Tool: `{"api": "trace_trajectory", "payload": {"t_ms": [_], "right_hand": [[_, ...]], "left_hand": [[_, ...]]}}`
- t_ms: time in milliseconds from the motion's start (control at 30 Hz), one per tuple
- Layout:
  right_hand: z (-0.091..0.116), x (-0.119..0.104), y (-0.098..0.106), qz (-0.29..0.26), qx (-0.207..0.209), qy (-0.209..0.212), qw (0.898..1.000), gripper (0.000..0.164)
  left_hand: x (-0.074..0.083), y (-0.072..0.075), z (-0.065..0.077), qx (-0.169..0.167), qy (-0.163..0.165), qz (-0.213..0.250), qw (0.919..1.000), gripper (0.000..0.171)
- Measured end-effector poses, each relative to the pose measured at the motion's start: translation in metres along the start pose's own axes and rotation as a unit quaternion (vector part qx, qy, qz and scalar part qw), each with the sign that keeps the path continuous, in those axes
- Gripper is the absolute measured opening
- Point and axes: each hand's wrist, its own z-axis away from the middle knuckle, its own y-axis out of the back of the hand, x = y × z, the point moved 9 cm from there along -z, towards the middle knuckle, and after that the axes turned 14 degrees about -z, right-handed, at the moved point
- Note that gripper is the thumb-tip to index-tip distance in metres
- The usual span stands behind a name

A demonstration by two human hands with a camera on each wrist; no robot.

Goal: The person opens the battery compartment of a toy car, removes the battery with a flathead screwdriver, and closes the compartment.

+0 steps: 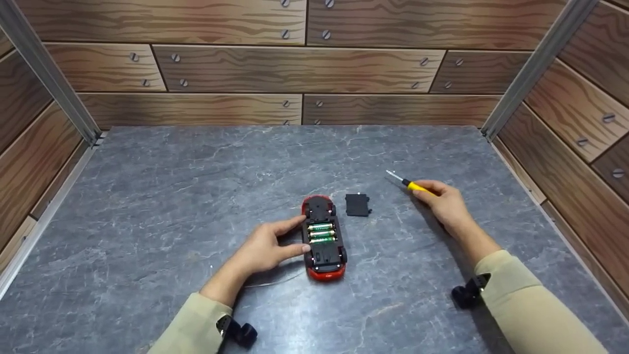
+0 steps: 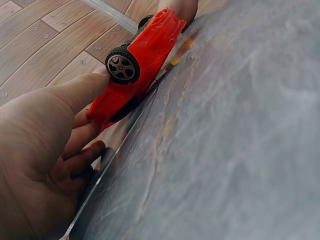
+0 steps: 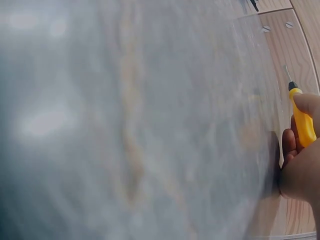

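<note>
A red toy car [image 1: 324, 238] lies upside down on the table, its black underside facing up. Several green batteries [image 1: 322, 233] sit in its uncovered compartment. My left hand [image 1: 265, 246] touches the car's left side with thumb and index finger extended. In the left wrist view the thumb meets the car by a wheel [image 2: 122, 65]. On the table to the right of the car is a black battery cover [image 1: 357, 204]. My right hand [image 1: 444, 204] holds a screwdriver [image 1: 417, 188] by its yellow handle, the metal shaft pointing up and left, away from the car.
The grey marbled table [image 1: 196, 172] is bordered by wood-patterned panels [image 1: 295, 69] at the back and sides. Metal posts [image 1: 535, 64] stand at the back corners. A thin clear strand [image 1: 275, 283] lies beside the car's lower left.
</note>
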Motion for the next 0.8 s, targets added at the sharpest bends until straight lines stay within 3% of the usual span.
{"api": "trace_trajectory", "payload": {"t_ms": [200, 433, 600, 800], "right_hand": [[0.002, -0.008, 0.006, -0.117, 0.027, 0.009, 0.993, 0.040], [0.010, -0.026, -0.010, -0.306, 0.026, 0.020, 0.951, 0.018], [0.018, -0.040, -0.026, -0.365, 0.019, 0.018, 0.930, 0.021], [0.027, -0.056, -0.044, -0.399, 0.005, 0.030, 0.916, 0.023]], "left_hand": [[0.001, 0.000, 0.000, 0.001, -0.003, -0.002, 1.0000, 0.075], [0.000, 0.000, 0.001, -0.004, 0.003, 0.009, 0.9999, 0.075], [0.001, -0.001, 0.000, -0.007, 0.003, 0.011, 0.9999, 0.075], [0.001, -0.001, 0.000, -0.009, 0.007, 0.010, 0.9999, 0.076]]}}
